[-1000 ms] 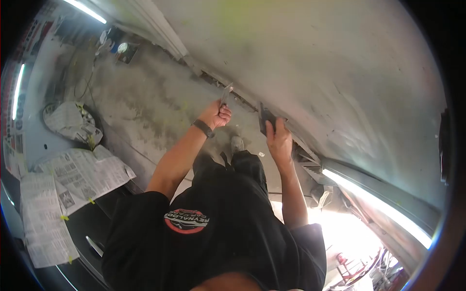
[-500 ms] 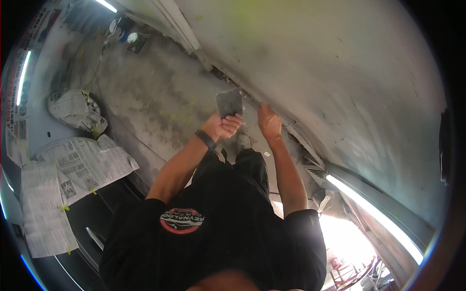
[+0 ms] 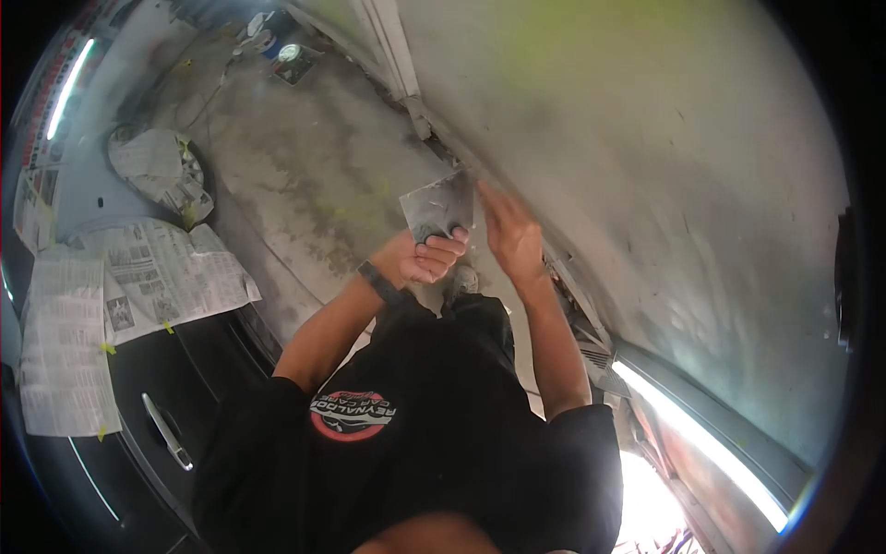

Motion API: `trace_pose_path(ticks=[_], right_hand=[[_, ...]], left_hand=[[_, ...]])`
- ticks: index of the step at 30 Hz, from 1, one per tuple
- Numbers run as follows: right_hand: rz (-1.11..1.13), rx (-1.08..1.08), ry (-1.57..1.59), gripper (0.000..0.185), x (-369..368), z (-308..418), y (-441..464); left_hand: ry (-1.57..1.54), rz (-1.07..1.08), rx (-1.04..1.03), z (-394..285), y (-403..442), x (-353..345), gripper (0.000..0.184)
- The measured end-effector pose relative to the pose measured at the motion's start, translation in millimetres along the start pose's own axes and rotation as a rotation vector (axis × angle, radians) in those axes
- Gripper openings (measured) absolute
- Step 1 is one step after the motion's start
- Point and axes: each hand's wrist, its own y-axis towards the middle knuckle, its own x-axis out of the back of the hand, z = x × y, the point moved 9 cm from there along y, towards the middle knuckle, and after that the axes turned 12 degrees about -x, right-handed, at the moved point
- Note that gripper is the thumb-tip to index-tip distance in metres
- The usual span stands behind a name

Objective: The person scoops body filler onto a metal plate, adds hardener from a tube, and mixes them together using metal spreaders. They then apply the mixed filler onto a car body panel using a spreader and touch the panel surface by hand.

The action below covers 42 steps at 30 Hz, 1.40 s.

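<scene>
My left hand (image 3: 432,258), with a dark band on its wrist, grips the lower edge of a thin grey rectangular plate (image 3: 437,205). The plate is tilted, and its face looks smeared and partly shiny. Just to the right is my right hand (image 3: 513,236), its fingers long and pressed together, pointing up toward the plate's right corner. Anything between those fingers is hidden from me. Beside the right hand rises a large pale grey panel (image 3: 646,185) with scuffs and a yellow-green tint near its top.
At left stands a dark car door (image 3: 194,388) with newspaper (image 3: 157,282) taped over it and a newspaper-wrapped mirror (image 3: 161,171). A bright tube light (image 3: 701,443) lies along the lower right. Small items, including a lit lamp (image 3: 289,54), sit on the concrete floor (image 3: 286,166).
The plate has tilted, its face now lighter and more visible. My right hand's fingers have straightened from a tighter curl and point upward. The view has shifted slightly.
</scene>
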Motion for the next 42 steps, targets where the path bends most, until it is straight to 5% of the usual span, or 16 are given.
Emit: trace_pose_path(ticks=[2, 4, 6, 8, 11, 14, 17, 20, 25, 26, 30, 32, 33, 35, 37, 42], right_hand=[[0.024, 0.171, 0.034, 0.05, 20.8, 45.9, 1.3], [0.043, 0.275, 0.038, 0.052, 21.1, 87.0, -2.2], [0.032, 0.329, -0.013, 0.056, 10.6, 123.7, -16.7], [0.065, 0.197, -0.017, 0.058, 0.8, 102.9, -6.4], [0.089, 0.328, -0.017, 0.057, -2.6, 127.4, -5.0], [0.145, 0.39, -0.003, 0.056, 3.4, 156.0, -17.6], [0.113, 0.077, 0.009, 0.056, -1.1, 99.5, 18.8], [0.189, 0.503, 0.097, 0.061, 14.0, 168.0, -24.6], [0.201, 0.245, -0.027, 0.061, -5.5, 123.7, -5.0], [0.197, 0.118, -0.026, 0.061, -2.4, 106.8, 6.6], [0.093, 0.549, -0.068, 0.063, 15.9, 166.9, -37.6], [0.068, 0.657, -0.173, 0.062, 9.3, 182.3, -48.2], [0.027, 0.509, -0.178, 0.061, 8.8, 164.8, -37.2], [-0.044, 0.229, -0.178, 0.059, 7.7, 119.2, -12.0], [-0.031, 0.212, -0.051, 0.056, 17.6, 111.4, -10.2], [0.137, 0.35, 0.201, 0.05, 14.8, 156.8, 3.0]], left_hand=[[0.075, 0.011, -0.054, -3.5, -0.9, -17.4, 0.026], [0.474, -0.462, -0.548, -15.1, -20.4, -19.9, 0.027], [0.468, -0.47, -0.566, -9.3, -46.4, -16.5, 0.027], [0.082, -0.005, -0.129, 2.3, -49.9, -16.9, 0.027], [0.131, 0.15, -0.107, -5.2, -64.6, -18.1, 0.032], [0.088, -0.2, -0.41, -33.0, -70.7, 20.1, 0.031], [0.151, -0.007, -0.23, -13.5, -71.4, 2.3, 0.028], [0.148, 0.004, -0.239, -13.3, -76.8, -7.3, 0.023], [0.166, -0.124, -0.332, -10.2, -69.6, -5.3, 0.021], [0.142, -0.206, -0.428, -19.9, -74.5, 2.8, 0.024], [0.376, -0.556, -0.881, -25.2, -100.4, -28.7, 0.029], [0.527, -0.361, -0.957, -40.3, -97.7, -37.1, 0.028], [0.529, -0.071, -0.9, -72.5, -99.8, -5.4, 0.027], [0.645, -0.019, -1.113, -87.7, -114.5, -17.0, 0.025], [0.837, -0.547, -1.634, -89.5, -159.5, -36.2, 0.021], [0.976, -0.307, -1.695, -72.8, -186.1, -103.0, 0.033]])
